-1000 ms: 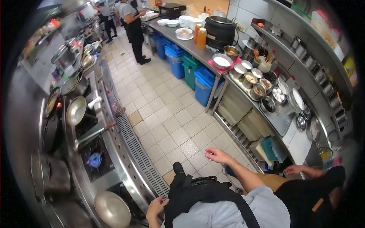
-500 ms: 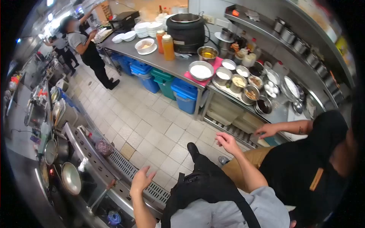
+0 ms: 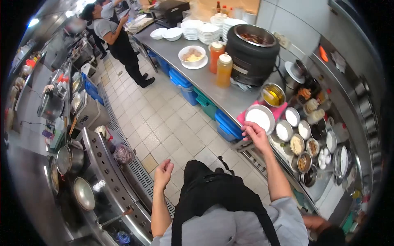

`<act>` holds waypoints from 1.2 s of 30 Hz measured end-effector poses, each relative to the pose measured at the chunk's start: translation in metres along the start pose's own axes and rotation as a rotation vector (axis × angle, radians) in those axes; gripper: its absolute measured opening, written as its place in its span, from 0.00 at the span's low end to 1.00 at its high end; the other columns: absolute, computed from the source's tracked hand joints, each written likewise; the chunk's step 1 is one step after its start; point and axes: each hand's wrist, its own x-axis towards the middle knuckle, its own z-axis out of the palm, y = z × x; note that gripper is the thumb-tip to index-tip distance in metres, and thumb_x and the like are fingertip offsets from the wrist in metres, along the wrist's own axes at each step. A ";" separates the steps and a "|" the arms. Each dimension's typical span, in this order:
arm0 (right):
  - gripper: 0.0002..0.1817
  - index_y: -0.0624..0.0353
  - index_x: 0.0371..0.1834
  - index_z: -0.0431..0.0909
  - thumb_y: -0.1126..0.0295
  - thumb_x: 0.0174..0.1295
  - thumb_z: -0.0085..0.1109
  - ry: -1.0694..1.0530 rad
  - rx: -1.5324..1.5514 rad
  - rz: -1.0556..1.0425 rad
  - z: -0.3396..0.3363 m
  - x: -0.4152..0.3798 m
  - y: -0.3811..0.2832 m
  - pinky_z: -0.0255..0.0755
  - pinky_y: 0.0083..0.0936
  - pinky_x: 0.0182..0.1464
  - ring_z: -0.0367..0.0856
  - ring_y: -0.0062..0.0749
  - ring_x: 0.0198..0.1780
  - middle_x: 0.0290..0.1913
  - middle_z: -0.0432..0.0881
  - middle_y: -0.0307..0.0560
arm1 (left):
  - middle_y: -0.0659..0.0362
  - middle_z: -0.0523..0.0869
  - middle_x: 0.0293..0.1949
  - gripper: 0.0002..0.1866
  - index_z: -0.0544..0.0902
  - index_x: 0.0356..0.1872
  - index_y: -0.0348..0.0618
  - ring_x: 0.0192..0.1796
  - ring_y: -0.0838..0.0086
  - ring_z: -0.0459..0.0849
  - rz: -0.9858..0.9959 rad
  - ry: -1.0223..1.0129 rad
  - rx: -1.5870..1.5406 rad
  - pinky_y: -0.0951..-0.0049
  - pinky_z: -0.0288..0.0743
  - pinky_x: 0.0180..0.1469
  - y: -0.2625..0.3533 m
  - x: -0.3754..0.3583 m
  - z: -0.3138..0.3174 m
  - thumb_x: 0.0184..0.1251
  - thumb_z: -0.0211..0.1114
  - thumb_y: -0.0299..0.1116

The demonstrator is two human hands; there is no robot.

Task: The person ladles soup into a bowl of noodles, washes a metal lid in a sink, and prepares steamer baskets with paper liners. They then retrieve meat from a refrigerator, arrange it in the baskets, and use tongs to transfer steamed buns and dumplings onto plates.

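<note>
While the left grip (image 3: 162,175) hangs loosely curled and empty, well apart from the black kettle (image 3: 253,61), the right grip (image 3: 257,137), half-bent, pinching nothing visible, is beside the white-filled bowl (image 3: 272,126) on the table (image 3: 227,98), this side of the kettle; contact is unclear. Probably rigid, weighty and spillable, it suits holding by opposite rims.

shiny metal for the white-filled bowl (image 3: 271,129); matt, cloth-like look to the pink mat (image 3: 281,111). dull brushed metal along the counter (image 3: 225,97). smooth translucent plastic on the squeeze bottles (image 3: 224,73), matt black finish on the kettle (image 3: 250,57). glossy white plates (image 3: 208,33). smooth blue plastic bins (image 3: 180,80). satin metal across the stove front (image 3: 110,176). crinkled clear plastic bag (image 3: 124,155). matt black cloth apron (image 3: 205,186), grey cloth shirt (image 3: 225,225). smooth floor tiles (image 3: 174,133), light sheen.
</note>
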 end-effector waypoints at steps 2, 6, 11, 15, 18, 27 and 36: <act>0.21 0.62 0.68 0.73 0.64 0.76 0.56 -0.042 -0.035 0.036 0.028 0.041 -0.022 0.83 0.23 0.45 0.83 0.25 0.47 0.54 0.84 0.46 | 0.55 0.88 0.45 0.24 0.80 0.63 0.32 0.44 0.76 0.84 -0.020 0.031 -0.106 0.74 0.79 0.49 0.015 0.044 -0.005 0.73 0.66 0.40; 0.22 0.63 0.68 0.71 0.64 0.76 0.58 -0.040 -0.037 0.134 0.081 0.132 0.003 0.83 0.25 0.47 0.82 0.26 0.51 0.55 0.82 0.46 | 0.55 0.86 0.49 0.22 0.80 0.62 0.33 0.50 0.71 0.84 -0.044 0.088 -0.321 0.70 0.80 0.52 0.045 0.168 -0.021 0.74 0.65 0.38; 0.21 0.62 0.66 0.73 0.64 0.75 0.58 0.138 0.110 0.187 0.128 0.271 0.048 0.83 0.28 0.49 0.81 0.27 0.52 0.55 0.82 0.44 | 0.55 0.86 0.51 0.21 0.80 0.62 0.36 0.52 0.71 0.84 0.032 0.012 -0.419 0.69 0.82 0.50 0.114 0.391 -0.048 0.74 0.64 0.37; 0.21 0.62 0.67 0.70 0.65 0.75 0.58 0.370 0.273 0.294 0.146 0.372 0.064 0.82 0.30 0.51 0.81 0.29 0.51 0.54 0.81 0.46 | 0.56 0.86 0.49 0.20 0.81 0.61 0.37 0.48 0.73 0.85 0.118 -0.111 -0.457 0.72 0.82 0.49 0.180 0.567 -0.032 0.73 0.65 0.36; 0.23 0.62 0.68 0.68 0.65 0.75 0.58 0.441 0.256 0.328 0.156 0.434 0.066 0.82 0.30 0.53 0.80 0.29 0.52 0.54 0.81 0.46 | 0.56 0.86 0.49 0.21 0.80 0.62 0.35 0.46 0.72 0.85 0.181 -0.218 -0.315 0.72 0.82 0.49 0.220 0.671 0.006 0.72 0.65 0.34; 0.17 0.59 0.66 0.72 0.67 0.78 0.49 0.685 0.253 0.344 0.156 0.544 0.063 0.81 0.27 0.50 0.83 0.27 0.50 0.56 0.82 0.43 | 0.49 0.85 0.60 0.37 0.79 0.66 0.35 0.64 0.65 0.79 -0.054 -0.681 -0.360 0.65 0.72 0.65 0.313 0.751 0.081 0.79 0.49 0.61; 0.18 0.55 0.68 0.71 0.73 0.77 0.47 0.609 0.345 0.251 0.179 0.532 0.055 0.86 0.30 0.45 0.84 0.33 0.57 0.61 0.81 0.45 | 0.48 0.81 0.64 0.37 0.75 0.68 0.34 0.66 0.64 0.78 -0.093 -0.670 -0.414 0.61 0.72 0.67 0.326 0.717 0.070 0.72 0.64 0.57</act>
